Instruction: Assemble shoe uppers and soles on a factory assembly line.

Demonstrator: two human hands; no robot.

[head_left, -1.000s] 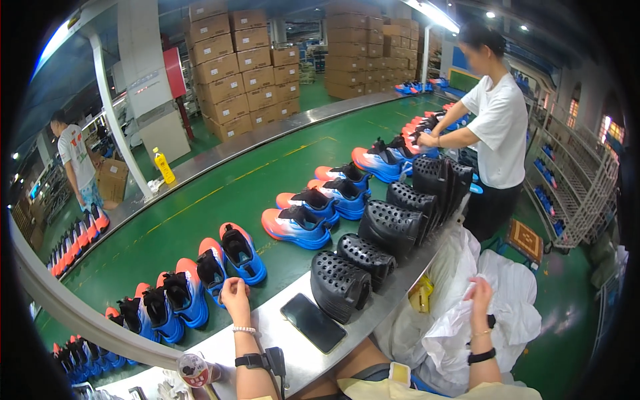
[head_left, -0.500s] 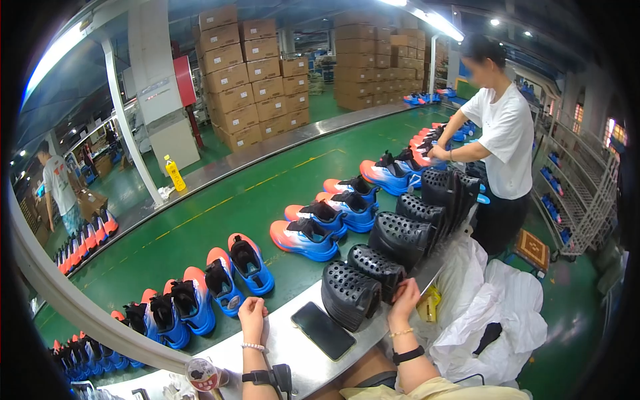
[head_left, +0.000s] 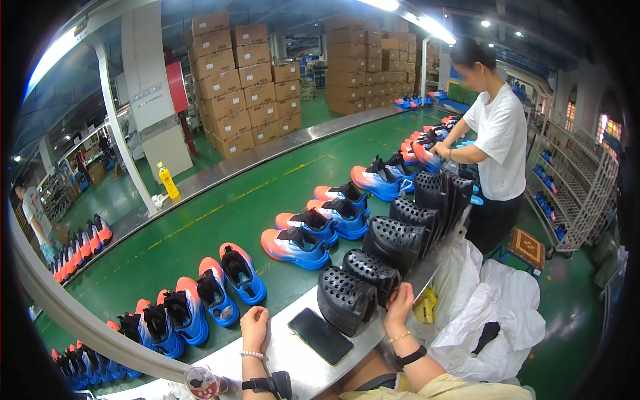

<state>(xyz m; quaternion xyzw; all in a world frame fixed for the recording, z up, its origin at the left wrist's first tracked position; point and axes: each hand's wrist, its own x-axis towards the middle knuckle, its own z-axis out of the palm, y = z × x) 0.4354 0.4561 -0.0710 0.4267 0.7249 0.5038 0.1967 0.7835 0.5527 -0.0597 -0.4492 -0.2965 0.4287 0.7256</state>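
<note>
My left hand (head_left: pixel 255 324) rests with loosely curled fingers at the edge of the metal worktop (head_left: pixel 288 363); nothing shows in it. Just to its right lies a black phone (head_left: pixel 321 335). My right hand (head_left: pixel 399 304) is curled beside the nearest black perforated shoe-shaped pieces (head_left: pixel 347 301); whether it touches them I cannot tell. More of these black pieces (head_left: pixel 398 240) stand in a row going away to the right. Blue, white and coral sneakers (head_left: pixel 242 275) with black collars line the green belt (head_left: pixel 193 237) in front of me.
A co-worker (head_left: pixel 497 127) in a white shirt handles sneakers at the far right. White plastic bags (head_left: pixel 493 300) hang beside the worktop. A lidded cup (head_left: pixel 202 383) stands at lower left, a yellow bottle (head_left: pixel 168 181) beyond the belt. A wire rack (head_left: pixel 580 180) stands at right.
The whole view has shifted slightly left and down. My hands keep nearly the same pose. The co-worker now tilts a sneaker up, and the distant person at left has moved further left.
</note>
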